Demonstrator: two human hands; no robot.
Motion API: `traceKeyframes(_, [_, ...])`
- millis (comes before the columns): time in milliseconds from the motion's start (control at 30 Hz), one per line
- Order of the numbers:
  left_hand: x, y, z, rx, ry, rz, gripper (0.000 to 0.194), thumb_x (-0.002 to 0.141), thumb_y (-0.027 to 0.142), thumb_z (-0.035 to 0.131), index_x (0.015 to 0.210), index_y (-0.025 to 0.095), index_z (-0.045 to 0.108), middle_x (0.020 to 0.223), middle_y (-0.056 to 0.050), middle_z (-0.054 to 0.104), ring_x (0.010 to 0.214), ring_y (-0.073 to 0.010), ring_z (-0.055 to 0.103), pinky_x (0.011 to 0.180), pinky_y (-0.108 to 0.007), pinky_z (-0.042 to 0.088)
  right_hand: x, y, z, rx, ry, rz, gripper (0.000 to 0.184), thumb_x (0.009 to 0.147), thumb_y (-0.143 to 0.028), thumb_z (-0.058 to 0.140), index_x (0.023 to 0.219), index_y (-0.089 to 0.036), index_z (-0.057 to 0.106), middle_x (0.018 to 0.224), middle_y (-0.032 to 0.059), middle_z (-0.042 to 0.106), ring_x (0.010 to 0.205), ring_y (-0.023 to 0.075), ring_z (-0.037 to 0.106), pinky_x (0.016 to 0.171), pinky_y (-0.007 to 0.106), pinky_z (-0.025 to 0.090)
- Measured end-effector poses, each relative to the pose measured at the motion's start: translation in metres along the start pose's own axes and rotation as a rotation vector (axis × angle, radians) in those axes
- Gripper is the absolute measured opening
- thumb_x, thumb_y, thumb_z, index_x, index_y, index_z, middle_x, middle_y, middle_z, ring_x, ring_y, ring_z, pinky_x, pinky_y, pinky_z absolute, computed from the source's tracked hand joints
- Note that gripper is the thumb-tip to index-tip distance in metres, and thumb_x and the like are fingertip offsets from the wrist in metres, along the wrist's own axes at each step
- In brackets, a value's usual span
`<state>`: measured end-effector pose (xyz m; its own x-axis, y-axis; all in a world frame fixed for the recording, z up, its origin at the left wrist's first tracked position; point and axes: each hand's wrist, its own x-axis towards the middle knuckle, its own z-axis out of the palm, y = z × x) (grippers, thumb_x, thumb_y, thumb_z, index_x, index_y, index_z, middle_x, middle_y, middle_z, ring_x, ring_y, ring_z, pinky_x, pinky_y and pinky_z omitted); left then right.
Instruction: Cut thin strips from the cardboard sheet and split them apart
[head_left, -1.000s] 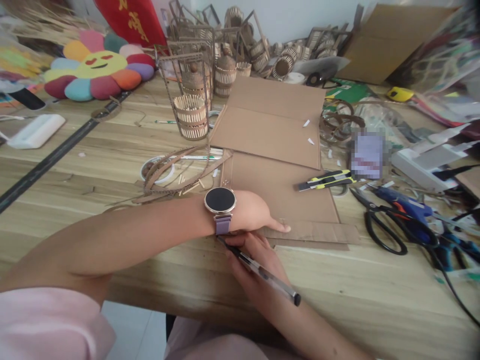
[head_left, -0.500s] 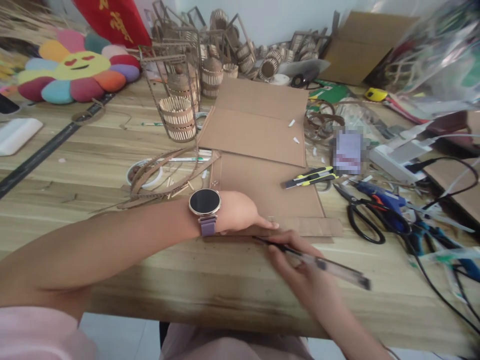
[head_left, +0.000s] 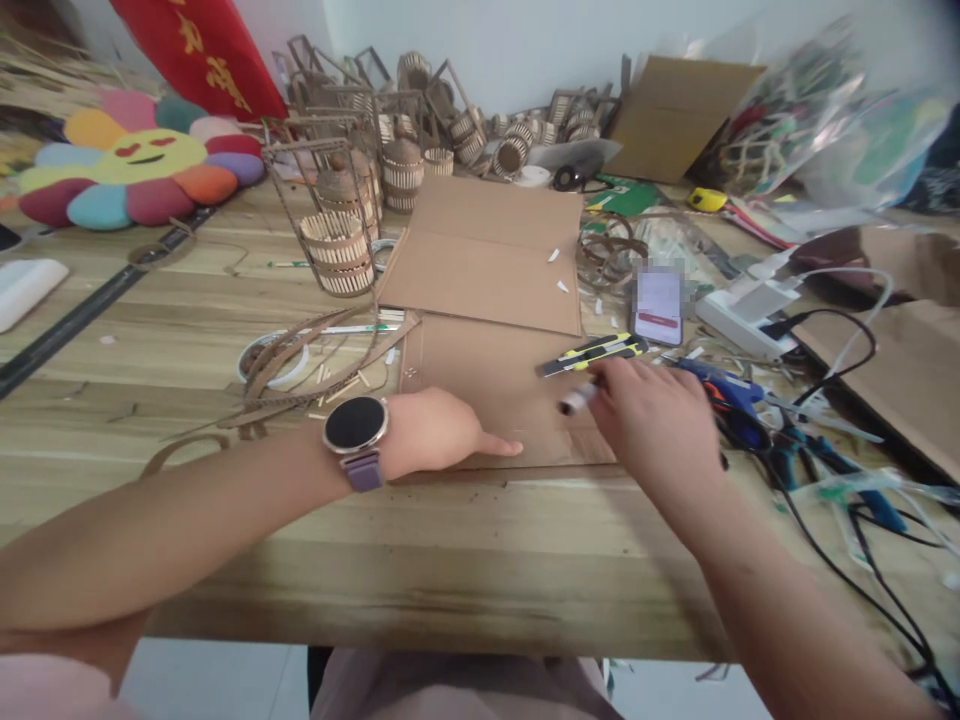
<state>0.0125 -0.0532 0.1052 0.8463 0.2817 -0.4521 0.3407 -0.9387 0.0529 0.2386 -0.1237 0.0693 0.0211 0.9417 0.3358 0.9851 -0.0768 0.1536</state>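
My left hand [head_left: 435, 430], below a watch [head_left: 356, 425] with a purple strap, presses on the brown cardboard sheet [head_left: 480, 370] near its front edge. Its index finger is stretched out; the other fingers are mostly hidden. My right hand [head_left: 660, 420] is closed around a slim pen-like tool [head_left: 577, 398], whose pale rounded end sticks out to the left over the sheet. The tool's exact kind is unclear. Just beyond lies a yellow-and-black utility knife [head_left: 596, 352] on the cardboard. A cardboard strip [head_left: 589, 445] lies at the sheet's front right, partly covered by my right hand.
A second cardboard piece [head_left: 487, 250] lies behind. Small woven baskets [head_left: 337, 255] crowd the back left. To the right are a phone [head_left: 660, 325], a power strip [head_left: 742, 320], a blue glue gun [head_left: 724, 385] and cables. A roll of tape [head_left: 247, 365] and curled cardboard strips [head_left: 307, 350] lie left.
My right hand has lifted from the cardboard's front edge and moved up and to the right, turning the pen-like tool. My left hand stays on the sheet. The camera view has shifted.
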Motion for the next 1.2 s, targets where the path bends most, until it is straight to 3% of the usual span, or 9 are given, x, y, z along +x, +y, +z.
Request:
traceKeyframes(100, [-0.009, 0.000, 0.015, 0.014, 0.107, 0.005, 0.063, 0.089, 0.003, 0.046, 0.141, 0.040, 0.049, 0.088, -0.003, 0.068, 0.066, -0.0155, 0.063, 0.063, -0.022, 0.041, 0.027, -0.009, 0.018, 0.064, -0.091, -0.058, 0.037, 0.089, -0.018, 0.042, 0.120, -0.010, 0.059, 0.097, 0.0168, 0.073, 0.092, 0.0317, 0.066, 0.079, 0.041, 0.044])
traceKeyframes(167, [-0.014, 0.001, 0.027, 0.041, 0.203, 0.000, 0.059, 0.088, 0.014, 0.060, 0.140, 0.038, 0.050, 0.097, -0.005, 0.064, 0.079, -0.0182, 0.063, 0.066, -0.023, 0.043, 0.030, -0.001, 0.027, 0.118, -0.091, -0.142, 0.048, 0.088, -0.017, 0.043, 0.135, -0.012, 0.050, 0.114, 0.0162, 0.070, 0.105, 0.0313, 0.063, 0.085, 0.041, 0.044])
traceKeyframes(267, [-0.018, 0.001, 0.043, 0.073, 0.287, -0.061, 0.057, 0.088, 0.032, 0.068, 0.142, 0.032, 0.049, 0.105, -0.007, 0.059, 0.090, -0.0222, 0.060, 0.072, -0.027, 0.045, 0.022, 0.028, 0.039, 0.126, -0.121, -0.252, 0.049, 0.084, -0.014, 0.045, 0.131, -0.024, 0.056, 0.130, 0.0102, 0.064, 0.118, 0.0312, 0.056, 0.091, 0.045, 0.043])
traceKeyframes(400, [-0.017, 0.000, 0.053, 0.094, 0.322, -0.065, 0.049, 0.092, 0.036, 0.063, 0.139, 0.029, 0.051, 0.102, -0.007, 0.057, 0.090, -0.0219, 0.058, 0.073, -0.029, 0.045, 0.018, 0.057, 0.053, 0.199, -0.124, -0.262, 0.051, 0.086, -0.016, 0.044, 0.135, -0.027, 0.055, 0.138, 0.0073, 0.059, 0.115, 0.0301, 0.054, 0.090, 0.046, 0.042])
traceKeyframes(533, [-0.011, -0.002, 0.055, 0.100, 0.357, -0.072, 0.042, 0.094, 0.030, 0.059, 0.135, 0.025, 0.054, 0.099, -0.006, 0.057, 0.087, -0.0212, 0.057, 0.070, -0.029, 0.045, 0.026, 0.061, 0.061, 0.217, -0.075, -0.197, 0.044, 0.090, -0.027, 0.046, 0.132, -0.027, 0.057, 0.129, 0.0096, 0.063, 0.100, 0.0305, 0.054, 0.082, 0.046, 0.042])
traceKeyframes(767, [0.002, 0.002, 0.059, 0.175, 0.419, -0.158, 0.038, 0.094, 0.020, 0.052, 0.131, 0.018, 0.056, 0.099, -0.009, 0.059, 0.089, -0.0231, 0.057, 0.071, -0.031, 0.046, 0.030, 0.065, 0.068, 0.192, -0.020, -0.162, 0.032, 0.087, -0.043, 0.051, 0.105, -0.019, 0.063, 0.099, 0.0133, 0.064, 0.092, 0.0315, 0.056, 0.077, 0.043, 0.043])
traceKeyframes(1033, [0.010, -0.018, 0.049, 0.252, 0.444, -0.354, 0.044, 0.092, 0.002, 0.045, 0.134, 0.015, 0.053, 0.104, -0.013, 0.062, 0.094, -0.0249, 0.059, 0.074, -0.035, 0.047, 0.021, 0.063, 0.051, 0.202, 0.041, 0.138, 0.039, 0.089, -0.052, 0.049, 0.110, -0.019, 0.053, 0.077, 0.0092, 0.067, 0.060, 0.0247, 0.060, 0.050, 0.029, 0.032])
traceKeyframes(1133, [0.002, -0.004, 0.049, 0.253, 0.475, -0.389, 0.040, 0.090, 0.001, 0.046, 0.128, 0.010, 0.057, 0.113, -0.017, 0.063, 0.101, -0.0283, 0.058, 0.080, -0.040, 0.049, 0.018, 0.062, 0.039, 0.277, 0.091, 0.179, 0.038, 0.089, -0.052, 0.050, 0.111, -0.021, 0.052, 0.083, 0.0096, 0.068, 0.064, 0.0259, 0.063, 0.053, 0.030, 0.036])
traceKeyframes(1200, [-0.006, 0.018, 0.057, 0.225, 0.518, -0.314, 0.041, 0.089, 0.002, 0.048, 0.128, 0.009, 0.057, 0.115, -0.017, 0.063, 0.102, -0.0273, 0.059, 0.084, -0.040, 0.049, 0.016, 0.062, 0.032, 0.331, 0.103, 0.173, 0.038, 0.089, -0.052, 0.050, 0.112, -0.022, 0.052, 0.084, 0.0092, 0.068, 0.067, 0.0264, 0.064, 0.056, 0.031, 0.039])
